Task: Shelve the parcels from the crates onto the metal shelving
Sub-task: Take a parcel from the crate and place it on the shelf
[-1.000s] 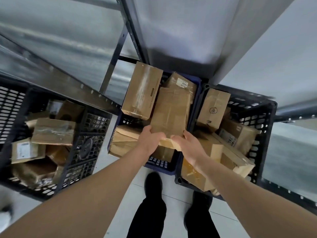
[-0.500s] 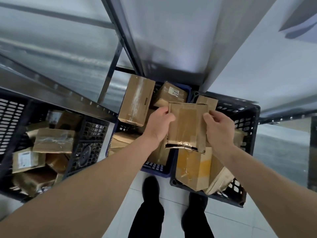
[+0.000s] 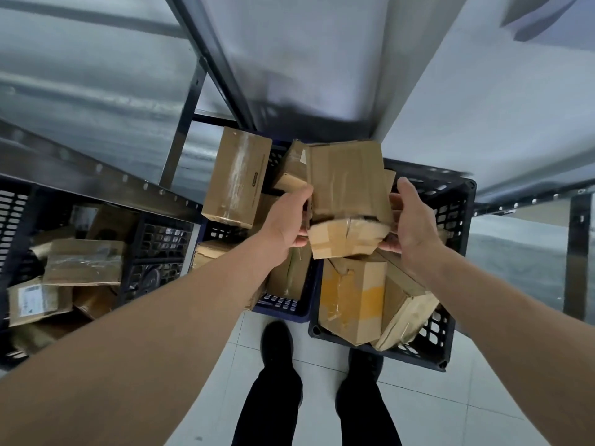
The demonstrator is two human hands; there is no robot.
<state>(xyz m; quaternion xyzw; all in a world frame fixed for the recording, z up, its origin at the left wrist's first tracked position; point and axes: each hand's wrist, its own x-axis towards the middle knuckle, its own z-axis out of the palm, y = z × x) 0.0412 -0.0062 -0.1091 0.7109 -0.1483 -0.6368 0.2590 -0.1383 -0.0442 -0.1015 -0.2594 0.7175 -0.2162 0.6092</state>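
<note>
I hold a taped brown cardboard parcel (image 3: pixel 347 185) in the air above the crates. My left hand (image 3: pixel 286 223) grips its left side and my right hand (image 3: pixel 410 220) its right side. Below it stands a blue crate (image 3: pixel 289 312) with a tall upright box (image 3: pixel 238 177) and other parcels. To the right is a black crate (image 3: pixel 450 220) holding a yellow-taped box (image 3: pixel 352 297). A metal shelf (image 3: pixel 499 101) spreads just above and beyond the held parcel.
A third black crate (image 3: pixel 161 243) with several parcels sits at the left under a lower shelf rail (image 3: pixel 96 175). Shelf uprights (image 3: pixel 188 114) rise between the crates. A right-hand post (image 3: pixel 576 259) stands beside the black crate. My feet (image 3: pixel 277 346) are on the tiled floor.
Both hands have lifted the parcel out of the blue crate, raised it and tilted its top face toward the shelf. The camera has swung slightly left.
</note>
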